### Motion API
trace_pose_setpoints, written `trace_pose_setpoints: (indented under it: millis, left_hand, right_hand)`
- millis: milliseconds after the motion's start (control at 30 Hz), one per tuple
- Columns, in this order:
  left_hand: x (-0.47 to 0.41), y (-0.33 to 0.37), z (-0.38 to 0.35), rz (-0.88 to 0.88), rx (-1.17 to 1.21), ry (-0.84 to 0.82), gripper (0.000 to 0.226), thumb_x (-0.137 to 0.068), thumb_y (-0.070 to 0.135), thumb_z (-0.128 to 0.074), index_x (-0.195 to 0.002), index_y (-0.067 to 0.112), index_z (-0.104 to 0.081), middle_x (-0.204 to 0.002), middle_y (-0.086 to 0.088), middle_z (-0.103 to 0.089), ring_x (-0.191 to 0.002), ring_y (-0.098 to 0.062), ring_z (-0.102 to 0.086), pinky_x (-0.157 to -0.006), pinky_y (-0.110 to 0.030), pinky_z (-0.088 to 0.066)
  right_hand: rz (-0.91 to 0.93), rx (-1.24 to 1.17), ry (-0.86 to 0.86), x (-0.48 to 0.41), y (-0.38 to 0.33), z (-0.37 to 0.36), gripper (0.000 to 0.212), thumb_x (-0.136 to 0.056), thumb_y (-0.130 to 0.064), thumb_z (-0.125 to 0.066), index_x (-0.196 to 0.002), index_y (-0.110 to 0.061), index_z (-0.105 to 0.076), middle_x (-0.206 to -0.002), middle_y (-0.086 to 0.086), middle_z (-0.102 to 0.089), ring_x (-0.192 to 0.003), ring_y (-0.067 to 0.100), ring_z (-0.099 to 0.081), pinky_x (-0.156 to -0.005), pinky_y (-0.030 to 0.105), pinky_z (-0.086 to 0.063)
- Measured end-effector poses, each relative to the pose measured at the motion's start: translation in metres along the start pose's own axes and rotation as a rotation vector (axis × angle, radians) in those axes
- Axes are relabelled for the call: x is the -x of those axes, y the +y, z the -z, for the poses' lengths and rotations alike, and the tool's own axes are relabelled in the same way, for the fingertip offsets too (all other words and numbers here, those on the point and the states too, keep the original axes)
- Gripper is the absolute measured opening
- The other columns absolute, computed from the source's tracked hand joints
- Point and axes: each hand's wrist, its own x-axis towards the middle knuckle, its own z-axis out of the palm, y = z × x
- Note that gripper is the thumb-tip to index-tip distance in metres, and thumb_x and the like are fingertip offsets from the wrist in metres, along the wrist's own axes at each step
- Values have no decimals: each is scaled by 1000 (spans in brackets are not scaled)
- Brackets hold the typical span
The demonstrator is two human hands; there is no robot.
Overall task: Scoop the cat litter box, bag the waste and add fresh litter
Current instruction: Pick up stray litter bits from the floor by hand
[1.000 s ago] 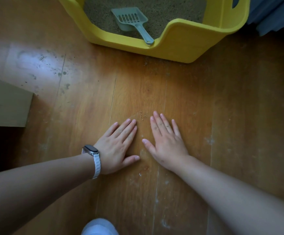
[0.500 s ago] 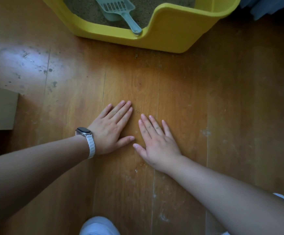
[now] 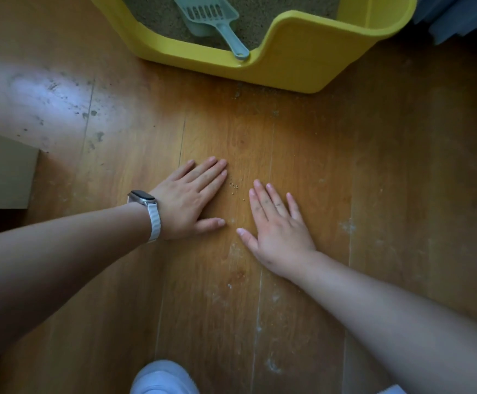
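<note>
A yellow litter box point(image 3: 302, 58) stands at the top of the view, filled with sandy litter point(image 3: 282, 15). A pale green slotted scoop point(image 3: 211, 21) lies in the litter, its handle end resting on the low front rim. My left hand point(image 3: 191, 197), with a white watch at the wrist, lies flat on the wooden floor, palm down and holding nothing. My right hand point(image 3: 277, 226) lies flat beside it, fingers spread, also holding nothing. A few spilled litter grains point(image 3: 235, 186) sit on the floor between the fingertips of both hands.
The wooden floor point(image 3: 373, 194) shows dust and scuff marks. A pale board or box edge point(image 3: 1, 172) sits at the left. Blue-grey fabric point(image 3: 459, 15) hangs at the top right. A white shoe toe point(image 3: 163, 378) shows at the bottom.
The view has shifted a little, bringing more of the litter box back in. The hands have drawn slightly apart, uncovering the grains between them.
</note>
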Motion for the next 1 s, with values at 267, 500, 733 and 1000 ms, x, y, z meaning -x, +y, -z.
trace_pose_setpoints:
  millis: [267, 500, 733, 1000]
  left_hand:
    - [-9, -7, 10, -188, -133, -86, 90, -89, 73, -17, -153, 17, 13, -159, -2, 19, -146, -20, 21, -120, -43, 9]
    - [8, -5, 5, -171, -24, -35, 85, -90, 70, -17, -153, 17, 5, -161, -2, 7, -149, -18, 11, -121, -43, 2]
    - [28, -8, -4, -205, -35, -19, 81, -91, 64, -31, -151, 11, -23, -159, -7, -18, -148, -24, -13, -119, -45, -11]
    - [17, 6, -4, -170, -48, -29, 86, -90, 69, -20, -154, 15, -1, -161, -3, 4, -149, -21, 6, -119, -42, 3]
  right_hand:
    - [107, -8, 19, -6, -12, 1, 77, -98, -60, -23, -155, -15, 2, -163, -3, 12, -150, 15, 12, -121, 47, 5]
    - [138, -10, 19, 10, 7, -3, 72, -99, -55, -24, -156, -16, -4, -164, -3, 6, -150, 14, 9, -121, 44, 6]
    - [225, 41, 12, 18, -3, -17, 71, -96, -55, -24, -154, -13, -21, -163, -1, -11, -150, 18, -8, -121, 49, -8]
    - [127, 13, 45, 0, -15, -5, 74, -99, -56, -27, -156, -16, -3, -164, -4, 7, -151, 15, 5, -121, 45, 3]
